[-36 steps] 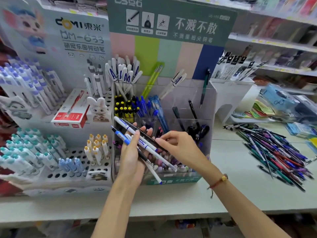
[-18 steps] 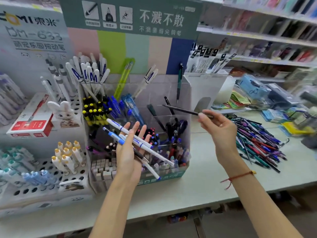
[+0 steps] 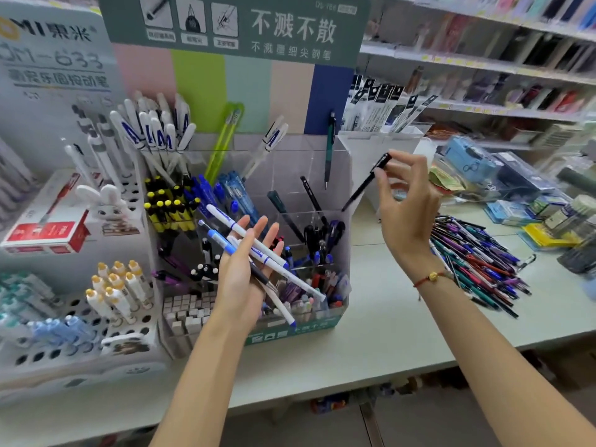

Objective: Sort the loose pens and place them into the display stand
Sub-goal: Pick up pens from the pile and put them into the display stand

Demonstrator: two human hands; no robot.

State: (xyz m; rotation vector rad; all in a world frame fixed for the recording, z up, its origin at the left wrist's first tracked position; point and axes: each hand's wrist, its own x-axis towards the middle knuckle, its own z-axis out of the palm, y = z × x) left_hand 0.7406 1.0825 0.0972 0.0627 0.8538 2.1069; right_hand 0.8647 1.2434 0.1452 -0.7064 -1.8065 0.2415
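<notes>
Head view, from the far left: a white perforated stand (image 3: 64,343) runs off the frame edge, its teal-capped pens smeared by blur, with yellow-tipped white pens (image 3: 119,288) upright in its holes and a red and white box (image 3: 45,227) lying behind them beside a small rabbit figure (image 3: 103,201). Next comes the clear display stand (image 3: 342,201), its tiered compartments crowded with white and blue pens at the back, yellow-capped ones lower down and dark pens on the right; the front row is partly hidden behind the person's arm and I cannot make out what fills it. The left hand (image 3: 240,272) is held in front of the stand, palm up, fingers straight and spread, with a bundle of white pens (image 3: 258,250) lying slantwise across the palm; whether the thumb pins them I cannot see. Further right, the right hand (image 3: 406,204) is raised beside the stand's right wall, pinching a black pen (image 3: 366,182) near its upper end between thumb and fingertips, the tip slanting down towards the stand. A red bracelet (image 3: 430,278) circles that wrist. On the table (image 3: 371,333) to the right lies a heap of loose pens (image 3: 477,262), dark, teal, red and purple. Beyond it, packaged goods and shelves are blurred and cut off.
</notes>
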